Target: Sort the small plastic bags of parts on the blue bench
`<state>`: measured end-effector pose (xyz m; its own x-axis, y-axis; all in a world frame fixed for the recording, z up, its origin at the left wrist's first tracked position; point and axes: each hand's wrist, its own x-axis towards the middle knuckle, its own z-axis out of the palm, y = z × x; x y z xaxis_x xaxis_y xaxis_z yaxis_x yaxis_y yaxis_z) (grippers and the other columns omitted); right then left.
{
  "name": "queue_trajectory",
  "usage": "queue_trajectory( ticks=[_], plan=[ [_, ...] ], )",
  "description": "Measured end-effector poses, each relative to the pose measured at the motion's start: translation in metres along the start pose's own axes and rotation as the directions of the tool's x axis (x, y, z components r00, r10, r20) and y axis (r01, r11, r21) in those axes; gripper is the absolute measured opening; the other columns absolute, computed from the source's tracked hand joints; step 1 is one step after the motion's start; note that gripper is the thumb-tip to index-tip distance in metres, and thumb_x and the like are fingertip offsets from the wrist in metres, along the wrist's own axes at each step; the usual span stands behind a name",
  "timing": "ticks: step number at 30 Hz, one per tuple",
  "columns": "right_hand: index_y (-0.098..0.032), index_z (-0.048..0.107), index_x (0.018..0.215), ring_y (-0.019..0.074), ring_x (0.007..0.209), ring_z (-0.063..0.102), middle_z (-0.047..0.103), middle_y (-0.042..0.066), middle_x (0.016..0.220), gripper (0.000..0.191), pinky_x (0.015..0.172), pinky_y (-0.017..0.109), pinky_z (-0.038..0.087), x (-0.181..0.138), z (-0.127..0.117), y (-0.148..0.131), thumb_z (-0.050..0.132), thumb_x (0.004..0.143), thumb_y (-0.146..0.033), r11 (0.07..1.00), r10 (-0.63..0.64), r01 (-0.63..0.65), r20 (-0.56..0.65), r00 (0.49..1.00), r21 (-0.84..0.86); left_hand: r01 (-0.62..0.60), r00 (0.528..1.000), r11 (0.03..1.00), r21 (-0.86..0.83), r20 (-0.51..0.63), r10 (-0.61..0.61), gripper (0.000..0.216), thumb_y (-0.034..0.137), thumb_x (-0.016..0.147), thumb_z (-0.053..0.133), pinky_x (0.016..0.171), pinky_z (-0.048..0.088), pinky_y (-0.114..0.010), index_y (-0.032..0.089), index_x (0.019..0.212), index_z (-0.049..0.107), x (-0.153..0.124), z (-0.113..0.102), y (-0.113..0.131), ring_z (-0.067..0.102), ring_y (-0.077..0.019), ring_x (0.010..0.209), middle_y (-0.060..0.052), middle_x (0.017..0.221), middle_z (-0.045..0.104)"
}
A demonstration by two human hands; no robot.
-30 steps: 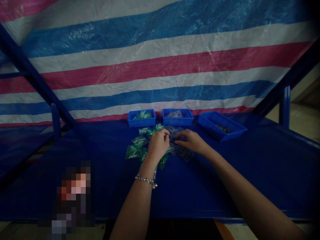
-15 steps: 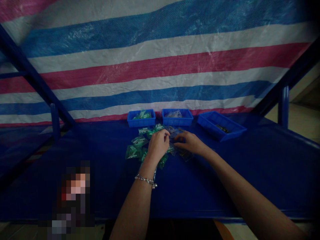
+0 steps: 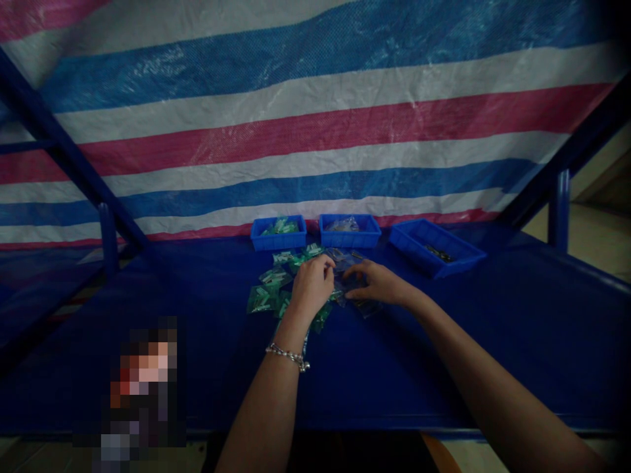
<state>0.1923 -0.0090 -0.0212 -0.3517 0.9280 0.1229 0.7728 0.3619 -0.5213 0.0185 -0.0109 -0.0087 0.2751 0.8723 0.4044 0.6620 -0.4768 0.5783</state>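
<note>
Left hand (image 3: 311, 286) and right hand (image 3: 379, 284) cover plastic packets (image 3: 261, 299).

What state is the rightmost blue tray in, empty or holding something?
Not empty: the rightmost blue tray has small dark items lying on its floor.

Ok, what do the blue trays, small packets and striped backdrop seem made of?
The blue trays look like moulded plastic, with even colour and thick smooth rims. The small packets look like thin clear plastic film, glossy, with green showing through. The striped backdrop looks like woven plastic tarpaulin, with a fine weave and creases.
</note>
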Motion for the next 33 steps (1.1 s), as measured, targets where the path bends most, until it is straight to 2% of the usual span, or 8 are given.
queue_trajectory(
  ticks=[5, 10, 19, 24, 33],
  plan=[
    [-0.019, 0.064, 0.096, 0.016, 0.071, 0.051, 0.052, 0.003, 0.08, 0.043, 0.064, 0.029, 0.043, -0.003, -0.003, 0.001, 0.073, 0.056, -0.035, 0.999, 0.005, -0.006, 0.023, 1.0, 0.046, -0.001, 1.0, 1.0, 0.009, 0.004, 0.001, 0.017, 0.013, 0.076, 0.045, 0.067, 0.045, -0.023, 0.017, 0.083, 0.061, 0.0, 0.0, -0.001, 0.059, -0.0133, 0.071, -0.004, 0.079, 0.065],
    [-0.02, 0.065, 0.092, 0.0148, 0.067, 0.051, 0.052, 0.003, 0.078, 0.039, 0.062, 0.028, 0.043, -0.004, 0.0, 0.004, 0.074, 0.056, -0.029, 0.999, -0.016, 0.016, 0.018, 1.0, 0.044, 0.0, 1.0, 1.0, 0.013, 0.013, 0.0, 0.017, 0.013, 0.077, 0.045, 0.068, 0.045, -0.024, 0.016, 0.084, 0.061, -0.001, -0.001, 0.0, 0.059, -0.0135, 0.072, -0.005, 0.08, 0.065],
    [-0.017, 0.065, 0.091, 0.0122, 0.059, 0.05, 0.055, 0.001, 0.072, 0.03, 0.055, 0.025, 0.038, -0.001, -0.001, 0.0, 0.066, 0.061, -0.023, 0.998, 0.009, -0.014, 0.082, 0.997, 0.064, -0.028, 1.0, 0.999, 0.015, 0.009, 0.028, 0.018, 0.012, 0.077, 0.044, 0.069, 0.044, -0.024, 0.016, 0.084, 0.06, -0.001, 0.0, 0.0, 0.059, -0.0137, 0.071, -0.005, 0.08, 0.065],
    [-0.017, 0.062, 0.091, 0.0108, 0.053, 0.05, 0.053, -0.003, 0.06, 0.027, 0.051, 0.023, 0.036, -0.001, -0.002, -0.002, 0.06, 0.065, -0.019, 0.994, 0.029, -0.042, 0.123, 0.992, 0.105, -0.008, 1.0, 1.0, 0.024, 0.015, 0.008, 0.017, 0.013, 0.077, 0.045, 0.068, 0.044, -0.024, 0.016, 0.084, 0.061, -0.001, -0.001, 0.002, 0.058, -0.0134, 0.071, -0.005, 0.08, 0.065],
    [-0.017, 0.061, 0.088, 0.0113, 0.053, 0.05, 0.054, -0.003, 0.058, 0.031, 0.054, 0.023, 0.037, -0.001, -0.006, -0.005, 0.046, 0.063, -0.007, 0.986, -0.029, 0.015, 0.081, 0.996, 0.163, -0.001, 0.999, 1.0, 0.021, 0.032, 0.001, 0.018, 0.011, 0.076, 0.045, 0.069, 0.044, -0.024, 0.016, 0.084, 0.061, -0.001, -0.002, 0.003, 0.058, -0.0129, 0.069, -0.004, 0.078, 0.064]
  ],
)
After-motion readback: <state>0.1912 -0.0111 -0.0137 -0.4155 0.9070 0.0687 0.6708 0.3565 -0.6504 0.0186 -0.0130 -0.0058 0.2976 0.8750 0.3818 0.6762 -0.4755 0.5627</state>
